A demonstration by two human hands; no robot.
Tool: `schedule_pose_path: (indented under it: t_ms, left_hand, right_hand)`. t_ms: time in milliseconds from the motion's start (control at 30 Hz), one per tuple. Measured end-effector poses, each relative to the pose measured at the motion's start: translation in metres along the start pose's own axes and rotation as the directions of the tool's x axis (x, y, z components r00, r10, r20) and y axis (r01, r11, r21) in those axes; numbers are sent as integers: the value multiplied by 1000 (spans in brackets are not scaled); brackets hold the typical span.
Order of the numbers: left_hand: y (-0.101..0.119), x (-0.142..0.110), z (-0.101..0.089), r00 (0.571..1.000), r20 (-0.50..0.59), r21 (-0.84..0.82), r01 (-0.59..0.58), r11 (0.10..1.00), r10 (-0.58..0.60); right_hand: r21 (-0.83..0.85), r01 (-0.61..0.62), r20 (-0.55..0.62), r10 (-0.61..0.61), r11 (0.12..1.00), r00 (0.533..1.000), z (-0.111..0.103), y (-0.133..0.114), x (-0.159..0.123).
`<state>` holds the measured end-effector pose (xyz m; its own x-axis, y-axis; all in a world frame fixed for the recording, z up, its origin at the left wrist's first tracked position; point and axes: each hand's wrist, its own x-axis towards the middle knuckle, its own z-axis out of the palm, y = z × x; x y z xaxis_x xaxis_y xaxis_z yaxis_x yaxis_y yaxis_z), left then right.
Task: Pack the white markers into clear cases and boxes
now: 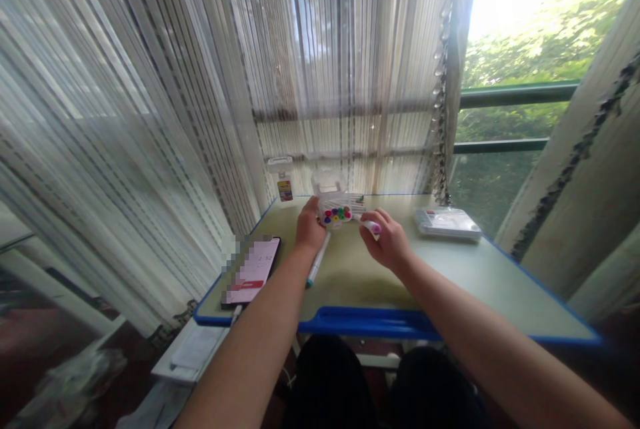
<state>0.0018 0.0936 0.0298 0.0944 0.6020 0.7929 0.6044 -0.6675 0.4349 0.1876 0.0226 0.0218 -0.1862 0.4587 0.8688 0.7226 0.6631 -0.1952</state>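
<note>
Toward the far side of the desk sits a clear plastic case (330, 183) with several white markers (338, 215) in it, their coloured round ends facing me. My left hand (311, 227) is closed around the case's left side; its fingertips are partly hidden. Just right of the case, my right hand (389, 242) pinches a white marker (373, 227) with a pinkish-purple end. Some marker shafts stick out at the case's right. Between my forearms, beside the left wrist, a white marker with a teal end (318, 261) lies loose on the desk.
The pale desk (365, 285) has a blue edge and a blue front trough (370, 322). A phone (255, 272) lies at left, with a cable plug by it. A clear lidded box (449, 223) rests at right. A small clear case (283, 179) stands at the back left, before striped curtains (340, 69).
</note>
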Motion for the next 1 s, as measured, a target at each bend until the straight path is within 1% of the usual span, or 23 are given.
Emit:
schedule_pose_path:
  t_ms: [33, 100, 200, 267, 433, 633, 767, 900, 1000]
  left_hand:
    - [-1, 0, 0, 1000, 3, 4, -3, 1000, 3]
    - [-2, 1, 1, 1000, 8, 13, -13, 1000, 13]
    - [-1, 1, 0, 999, 18, 15, -27, 1000, 27]
    - [-1, 1, 0, 999, 23, 11, -25, 1000, 25]
    - [0, 0, 1, 1000, 30, 22, -10, 1000, 9]
    - [0, 0, 2, 998, 62, -6, -5, 1000, 5]
    - [2, 0, 2, 998, 67, -42, 9, 999, -6]
    - [5, -1, 2, 995, 103, -103, 5, 995, 6]
    - [6, -2, 2, 992, 127, -118, -10, 993, 25]
  right_hand:
    - [26, 9, -58, -8, 1000, 998, -2, -1, 0]
    - [61, 32, -132, -24, 998, 991, -4, -3, -1]
    - [106, 71, -199, -49, 992, 979, -5, -6, -1]
    - [129, 88, -222, -58, 988, 973, -4, -6, -1]
    - [158, 78, -188, -48, 984, 981, -1, -5, -1]
    - [174, 56, -198, -21, 983, 980, -2, -5, 1]
    - [179, 64, -154, -37, 982, 987, -1, -4, 2]
    - [190, -17, -91, 35, 982, 995, 0, -1, 4]
    - [192, -70, -61, 83, 979, 995, 2, 2, 5]
